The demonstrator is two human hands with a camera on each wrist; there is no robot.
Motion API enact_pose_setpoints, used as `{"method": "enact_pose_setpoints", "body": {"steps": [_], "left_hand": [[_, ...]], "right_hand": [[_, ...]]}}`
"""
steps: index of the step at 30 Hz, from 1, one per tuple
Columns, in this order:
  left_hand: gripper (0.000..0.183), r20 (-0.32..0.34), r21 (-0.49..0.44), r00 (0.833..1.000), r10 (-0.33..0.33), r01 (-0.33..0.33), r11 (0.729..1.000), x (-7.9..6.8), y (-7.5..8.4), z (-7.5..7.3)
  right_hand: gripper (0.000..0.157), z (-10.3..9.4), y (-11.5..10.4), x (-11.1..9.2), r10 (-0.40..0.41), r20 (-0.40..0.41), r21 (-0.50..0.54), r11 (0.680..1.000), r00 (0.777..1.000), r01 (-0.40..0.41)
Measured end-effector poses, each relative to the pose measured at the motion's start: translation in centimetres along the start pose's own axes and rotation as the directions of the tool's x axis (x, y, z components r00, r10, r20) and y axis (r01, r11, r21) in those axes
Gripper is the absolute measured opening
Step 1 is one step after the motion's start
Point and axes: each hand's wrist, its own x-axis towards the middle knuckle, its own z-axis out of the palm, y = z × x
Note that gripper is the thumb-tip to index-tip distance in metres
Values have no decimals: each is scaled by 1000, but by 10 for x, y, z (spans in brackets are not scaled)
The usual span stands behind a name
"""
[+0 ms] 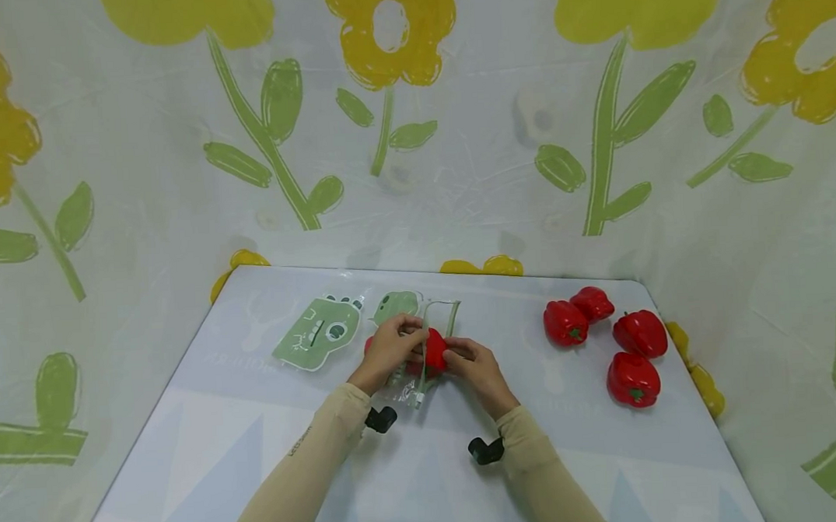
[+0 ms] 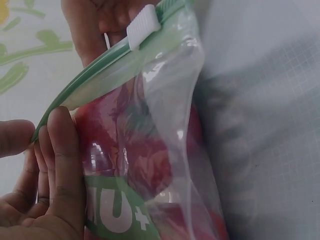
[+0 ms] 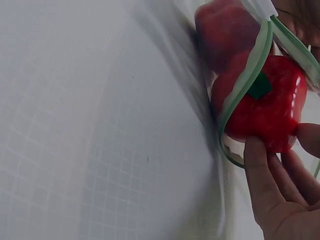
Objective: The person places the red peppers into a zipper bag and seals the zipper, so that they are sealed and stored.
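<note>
My left hand (image 1: 388,352) pinches the green zip edge of a clear zip bag (image 2: 172,75) between thumb and fingers. The bag has a green print, and a white slider (image 2: 143,26) sits on its zip strip. In the right wrist view, my right hand (image 3: 287,210) holds a red bell pepper (image 3: 272,112) by thumb and fingertips at the bag's open mouth; its green stem shows. Another red bell pepper (image 3: 225,32) lies inside the bag, seen through the plastic. How far the held pepper is inside is partly hidden by the zip strip.
Several more red bell peppers (image 1: 566,323) lie at the right of the table (image 1: 537,427). A flat zip bag (image 1: 319,335) with a green monster print lies left of my hands. A flowered curtain (image 1: 469,157) surrounds the table's back and sides.
</note>
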Motion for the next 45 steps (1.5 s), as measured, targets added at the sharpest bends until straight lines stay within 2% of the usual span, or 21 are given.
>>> {"method": "enact_pose_setpoints", "body": {"steps": [8,14,17,20,24,27,31,37,45], "left_hand": [[33,-14,-26,1000,23,-24,999,1,3,0],[32,-27,-53,999,46,-48,997,3,2,0],[31,-26,-54,998,60,-61,997,4,2,0],[30,-26,-61,998,58,-59,996,4,2,1],[30,-30,-74,998,53,-55,996,4,0,1],[31,-29,-81,998,55,-57,995,4,0,1],[31,-45,-66,998,44,-47,997,4,0,-1],[29,-54,-27,997,53,-55,998,5,-2,-2],[31,-49,-54,998,49,-52,997,3,-3,-3]], "right_hand": [[41,4,2,2,-27,17,-1,1000,999,27],[39,9,1,3,-55,72,-3,998,996,55],[40,13,2,4,-43,124,36,999,991,38],[41,18,3,5,-33,162,33,999,986,29],[41,23,3,4,-17,145,-26,999,989,21],[43,25,2,4,-9,139,-19,1000,990,12],[44,27,3,5,-12,169,11,1000,986,10],[41,32,7,7,-2,217,-19,1000,976,7],[42,35,7,6,5,249,-30,1000,968,2]]}}
